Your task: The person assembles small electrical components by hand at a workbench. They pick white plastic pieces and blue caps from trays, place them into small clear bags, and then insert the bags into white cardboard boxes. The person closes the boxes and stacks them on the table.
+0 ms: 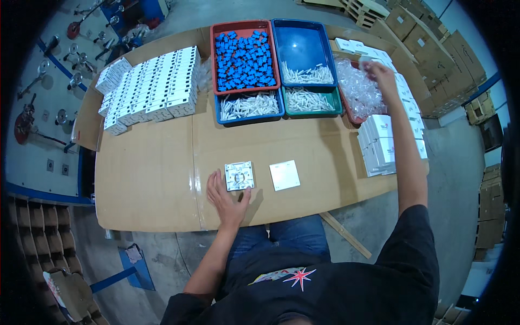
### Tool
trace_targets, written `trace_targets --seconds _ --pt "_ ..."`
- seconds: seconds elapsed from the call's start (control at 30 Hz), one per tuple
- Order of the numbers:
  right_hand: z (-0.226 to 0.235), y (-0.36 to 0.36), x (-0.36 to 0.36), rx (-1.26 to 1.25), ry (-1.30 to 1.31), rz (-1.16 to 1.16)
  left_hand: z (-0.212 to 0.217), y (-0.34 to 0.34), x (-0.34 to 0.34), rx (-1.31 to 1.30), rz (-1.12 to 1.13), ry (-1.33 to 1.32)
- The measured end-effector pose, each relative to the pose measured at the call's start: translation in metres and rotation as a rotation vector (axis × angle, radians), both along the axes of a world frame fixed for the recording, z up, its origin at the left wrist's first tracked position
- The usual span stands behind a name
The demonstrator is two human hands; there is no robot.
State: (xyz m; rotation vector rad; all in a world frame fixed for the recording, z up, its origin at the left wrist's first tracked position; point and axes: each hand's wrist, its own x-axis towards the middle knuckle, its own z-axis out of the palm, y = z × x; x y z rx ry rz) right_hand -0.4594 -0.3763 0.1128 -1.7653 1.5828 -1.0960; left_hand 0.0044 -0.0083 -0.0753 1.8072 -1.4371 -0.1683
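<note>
My left hand (226,196) rests flat on the table, its fingers touching the near-left edge of a square white backplate (239,175) with inner parts showing. Beside that, to the right, lies a plain white square cover (284,175). My right hand (380,74) is stretched far out to the right, over a pile of clear plastic bags (357,89); its fingers are curled into the bags, and I cannot tell whether it holds one.
A red tray (215,54) holds several blue blocks. A blue tray (303,46), another blue tray (249,116) and a green tray (311,111) hold white pins. White boxes are stacked at the left (154,89) and right (382,143). Cardboard cartons (433,38) stand beyond.
</note>
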Motion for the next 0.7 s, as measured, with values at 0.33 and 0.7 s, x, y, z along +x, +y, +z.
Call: trace_targets --seconds 0.33,0.7 --pt "-0.102 0.322 0.208 0.268 -0.156 0.549 0.039 0.014 -0.043 0.37 -0.399 1.046" --pt "-0.136 0.36 0.25 0.511 -0.474 0.362 0.036 0.041 -0.04 0.24 -0.252 1.232"
